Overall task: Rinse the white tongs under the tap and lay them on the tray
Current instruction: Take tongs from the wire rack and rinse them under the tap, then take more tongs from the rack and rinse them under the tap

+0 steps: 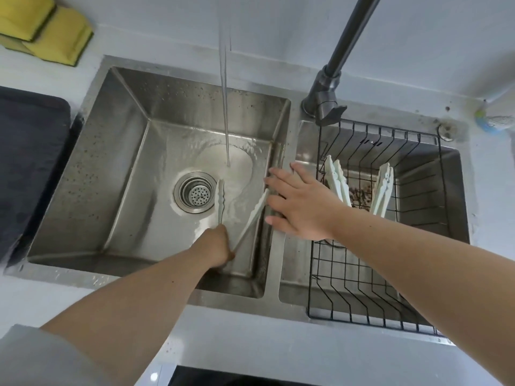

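My left hand (216,246) grips the hinge end of a pair of white tongs (252,214) low in the left sink basin (125,151). The tongs' two arms are spread apart and point away from me, one toward the drain (196,192). A stream of water (225,107) falls from the tap (331,76) and lands just beyond the tong tips. My right hand (298,203) hovers with straight, spread fingers over the divider between the basins, holding nothing. The dark tray (28,151) lies on the counter to the left of the sink.
A black wire rack (390,274) fills the right basin and holds two more pairs of white tongs (338,181), (383,188). Yellow sponges (47,26) lie at the back left. A bottle (498,115) stands at the far right.
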